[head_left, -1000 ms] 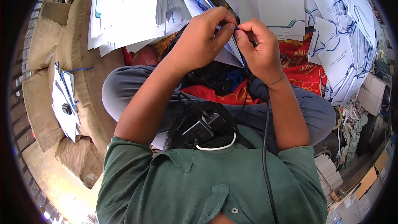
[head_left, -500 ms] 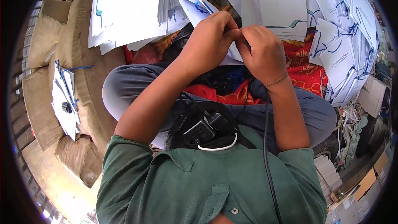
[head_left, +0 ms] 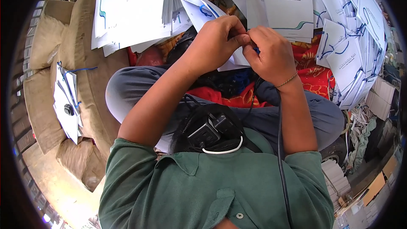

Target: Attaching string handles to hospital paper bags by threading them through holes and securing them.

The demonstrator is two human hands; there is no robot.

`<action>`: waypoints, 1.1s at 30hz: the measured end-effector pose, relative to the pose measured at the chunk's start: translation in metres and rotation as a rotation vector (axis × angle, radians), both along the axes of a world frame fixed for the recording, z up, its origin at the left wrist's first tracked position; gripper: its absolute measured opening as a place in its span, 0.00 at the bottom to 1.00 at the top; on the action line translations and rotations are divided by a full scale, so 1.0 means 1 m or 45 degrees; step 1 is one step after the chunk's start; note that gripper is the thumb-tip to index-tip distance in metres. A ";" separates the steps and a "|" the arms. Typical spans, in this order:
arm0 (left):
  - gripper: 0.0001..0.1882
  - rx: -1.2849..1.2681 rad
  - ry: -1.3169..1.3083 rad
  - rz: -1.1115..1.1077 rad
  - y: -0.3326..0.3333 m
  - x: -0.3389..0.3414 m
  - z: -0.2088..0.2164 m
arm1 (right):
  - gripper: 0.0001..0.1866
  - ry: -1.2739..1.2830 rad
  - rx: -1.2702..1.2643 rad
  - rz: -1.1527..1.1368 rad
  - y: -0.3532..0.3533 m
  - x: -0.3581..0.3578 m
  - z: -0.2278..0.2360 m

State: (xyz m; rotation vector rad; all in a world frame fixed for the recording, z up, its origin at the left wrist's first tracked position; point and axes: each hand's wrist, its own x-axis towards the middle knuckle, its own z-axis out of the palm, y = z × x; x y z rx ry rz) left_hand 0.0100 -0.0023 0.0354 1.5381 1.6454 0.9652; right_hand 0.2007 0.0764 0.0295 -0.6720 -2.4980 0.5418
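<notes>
A white paper bag (head_left: 196, 12) stands tilted in front of me, its upper part showing left of my hands and its lower part beneath them. One blue cord handle (head_left: 205, 11) loops at its top. My left hand (head_left: 222, 38) is closed in a pinch over the bag; what its fingertips hold is hidden. Close against it, my right hand (head_left: 273, 53) is closed too, with a bit of blue cord (head_left: 257, 50) showing under its thumb. The fingertips of both hands nearly touch.
A large stack of white bags (head_left: 131, 12) lies at the far left, another pile (head_left: 290, 10) beyond my right hand. Many corded bags (head_left: 347, 55) heap up at right. A brown sofa (head_left: 85, 89) stands left, with bags (head_left: 65, 101) on it. Red patterned cloth (head_left: 313, 80) lies below.
My right hand has shifted slightly down and right and turned, so blue cord now shows by its thumb. My left hand has moved down a little. The black cable shifted right.
</notes>
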 end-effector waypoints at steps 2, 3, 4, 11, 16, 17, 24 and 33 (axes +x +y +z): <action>0.11 -0.048 -0.031 0.004 0.000 -0.001 0.000 | 0.06 0.012 -0.018 0.005 -0.001 -0.001 -0.002; 0.11 -0.047 -0.031 0.003 0.000 -0.001 0.000 | 0.06 0.024 -0.035 0.009 -0.001 -0.001 -0.003; 0.11 -0.033 -0.031 0.003 0.001 -0.002 -0.001 | 0.06 0.024 -0.035 0.009 0.000 -0.001 -0.005; 0.09 0.098 0.002 -0.011 0.003 -0.005 -0.011 | 0.11 0.100 -0.042 -0.015 0.010 0.002 -0.001; 0.08 0.075 -0.030 -0.073 0.005 -0.005 -0.005 | 0.13 0.268 -0.128 -0.013 0.006 0.002 -0.007; 0.08 0.124 -0.061 -0.104 0.006 -0.006 -0.006 | 0.12 0.286 -0.147 -0.015 0.006 0.003 -0.009; 0.10 0.112 -0.428 0.089 0.008 -0.011 -0.014 | 0.17 0.384 -0.500 0.084 0.000 -0.005 -0.011; 0.19 0.658 0.074 0.165 0.009 -0.032 0.026 | 0.16 0.480 -0.722 -0.235 0.028 0.014 -0.019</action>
